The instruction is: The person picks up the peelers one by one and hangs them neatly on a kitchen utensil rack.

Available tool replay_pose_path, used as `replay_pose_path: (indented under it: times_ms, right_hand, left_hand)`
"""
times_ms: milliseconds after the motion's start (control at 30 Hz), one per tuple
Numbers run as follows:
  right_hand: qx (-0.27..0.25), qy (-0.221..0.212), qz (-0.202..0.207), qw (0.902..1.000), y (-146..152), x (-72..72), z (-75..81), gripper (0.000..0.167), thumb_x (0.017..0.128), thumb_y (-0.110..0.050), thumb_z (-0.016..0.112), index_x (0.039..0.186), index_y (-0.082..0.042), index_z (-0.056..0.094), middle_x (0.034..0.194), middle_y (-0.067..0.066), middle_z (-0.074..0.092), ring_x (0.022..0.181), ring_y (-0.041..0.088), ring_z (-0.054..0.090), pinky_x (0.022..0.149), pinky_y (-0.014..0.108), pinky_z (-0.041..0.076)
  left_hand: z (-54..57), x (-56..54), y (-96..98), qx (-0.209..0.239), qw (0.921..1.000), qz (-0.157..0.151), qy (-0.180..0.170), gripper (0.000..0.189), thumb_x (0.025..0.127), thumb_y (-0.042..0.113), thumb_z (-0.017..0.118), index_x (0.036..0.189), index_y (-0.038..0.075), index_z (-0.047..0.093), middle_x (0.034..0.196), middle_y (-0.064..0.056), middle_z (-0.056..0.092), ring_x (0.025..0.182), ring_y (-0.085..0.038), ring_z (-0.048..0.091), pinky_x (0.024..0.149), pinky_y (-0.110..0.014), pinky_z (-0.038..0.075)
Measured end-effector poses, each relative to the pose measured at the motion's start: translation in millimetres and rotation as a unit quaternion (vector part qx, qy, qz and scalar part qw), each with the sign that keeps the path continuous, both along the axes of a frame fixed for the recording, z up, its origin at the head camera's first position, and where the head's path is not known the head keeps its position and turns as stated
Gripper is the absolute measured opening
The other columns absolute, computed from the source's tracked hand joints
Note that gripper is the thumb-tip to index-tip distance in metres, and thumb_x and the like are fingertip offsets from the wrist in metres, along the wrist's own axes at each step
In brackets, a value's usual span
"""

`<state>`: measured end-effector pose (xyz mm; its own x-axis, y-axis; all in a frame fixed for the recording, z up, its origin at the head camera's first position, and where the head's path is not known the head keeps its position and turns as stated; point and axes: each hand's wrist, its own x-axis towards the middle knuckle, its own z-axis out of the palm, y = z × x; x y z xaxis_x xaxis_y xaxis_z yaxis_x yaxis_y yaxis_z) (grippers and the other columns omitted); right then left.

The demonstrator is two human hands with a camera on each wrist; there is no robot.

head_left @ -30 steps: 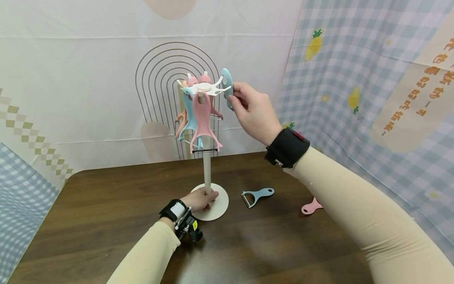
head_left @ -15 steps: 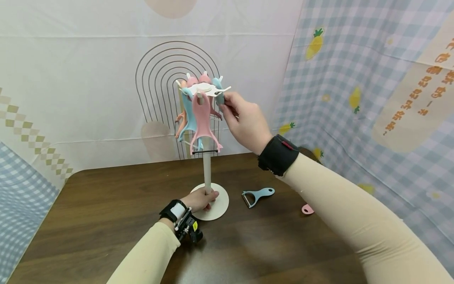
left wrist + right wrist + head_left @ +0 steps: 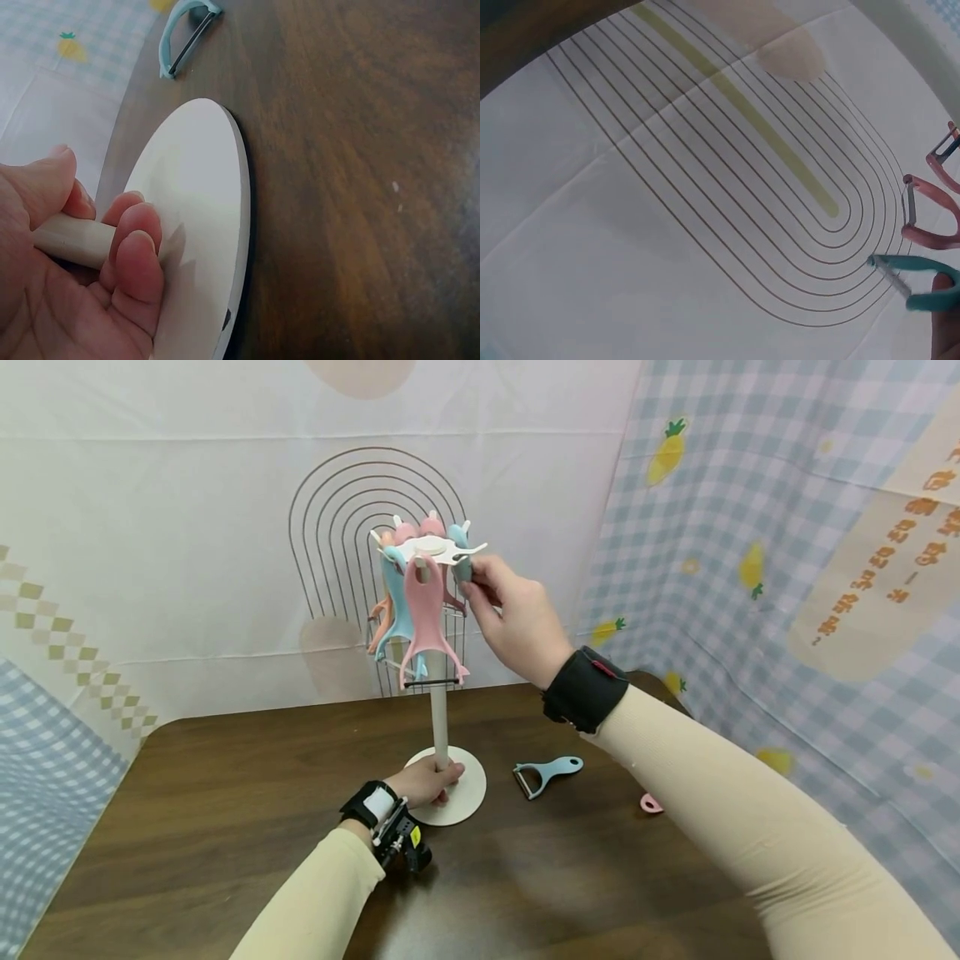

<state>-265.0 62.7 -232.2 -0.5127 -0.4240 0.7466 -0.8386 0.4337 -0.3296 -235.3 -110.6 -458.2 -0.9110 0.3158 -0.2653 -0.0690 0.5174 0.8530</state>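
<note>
A white stand has a round base (image 3: 468, 795), an upright pole (image 3: 439, 722) and a ring of hooks (image 3: 442, 550) on top. My left hand (image 3: 423, 782) grips the pole just above the base, fingers curled round it. At the hooks' right side, my right hand (image 3: 521, 622) pinches a light blue peeler (image 3: 464, 570); a hook tip shows at the peeler's top end. In the right wrist view the blade end of this blue peeler (image 3: 932, 301) points left. A pink peeler (image 3: 425, 610), another blue peeler (image 3: 399, 597) and an orange peeler (image 3: 384, 625) hang from other hooks.
Right of the base, a blue peeler (image 3: 561, 767) lies on the brown table (image 3: 247, 827). Farther right a pink peeler (image 3: 650, 803) is mostly hidden behind my right sleeve. More pink peelers (image 3: 934, 214) hang at the stand's back. Printed cloth (image 3: 210, 543) backs the table.
My right hand has moved left and slightly down with the blue peeler, bringing it from beside the hooks to a hook at the right rear. My left hand keeps its grip on the pole.
</note>
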Motion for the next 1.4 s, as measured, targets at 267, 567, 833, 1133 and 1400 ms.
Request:
replay_pose_path:
  times_ms: [267,567,833,1133,1400]
  right_hand:
    - [0.013,0.013,0.025,0.9995,9,-1.9,-0.2,0.025,0.098,-0.013,0.056,0.121,-0.003,0.054,0.115,0.008,0.064,0.107,0.011,0.061,0.093,0.023,0.045]
    - [0.079,-0.062,-0.025,0.9946,49,-15.4,-28.2,0.036,0.098,-0.025,0.057,0.128,-0.005,0.052,0.125,0.009,0.060,0.114,0.018,0.057,0.093,0.032,0.048]
    - [0.256,-0.192,-0.056,0.9457,100,-32.3,-94.5,0.053,0.096,-0.037,0.060,0.140,-0.011,0.046,0.136,0.010,0.053,0.117,0.026,0.056,0.093,0.042,0.047]
    - [0.364,-0.311,-0.048,0.8769,139,-29.9,-166.1,0.061,0.093,-0.041,0.064,0.140,-0.007,0.046,0.137,0.013,0.052,0.123,0.029,0.051,0.097,0.047,0.042]
    - [0.353,-0.386,-0.080,0.8482,149,-30.9,-191.2,0.057,0.091,-0.044,0.066,0.127,0.000,0.056,0.122,0.016,0.061,0.113,0.031,0.056,0.093,0.046,0.045]
  left_hand:
    - [0.4,-1.8,0.3,-0.007,1.0000,0.000,-0.003,0.035,0.103,0.030,0.049,0.090,-0.001,0.060,0.067,-0.007,0.052,0.058,-0.017,0.052,0.057,-0.028,0.047]
    - [-1.1,-1.7,-2.2,0.006,1.0000,-0.007,-0.002,0.035,0.103,0.030,0.048,0.092,-0.002,0.059,0.071,-0.007,0.053,0.061,-0.018,0.052,0.058,-0.029,0.047]
    - [0.5,-0.6,-0.2,0.017,0.9997,-0.002,-0.016,0.036,0.103,0.028,0.048,0.092,-0.004,0.057,0.066,-0.007,0.050,0.058,-0.017,0.050,0.055,-0.028,0.046]
    - [0.8,-0.5,-0.6,0.016,0.9997,-0.001,-0.016,0.036,0.103,0.029,0.048,0.092,-0.003,0.058,0.066,-0.007,0.049,0.058,-0.017,0.049,0.055,-0.028,0.045]
    - [0.6,-0.8,0.4,0.015,0.9996,0.006,-0.022,0.035,0.103,0.029,0.049,0.092,-0.003,0.058,0.067,-0.007,0.050,0.058,-0.017,0.049,0.056,-0.029,0.045]
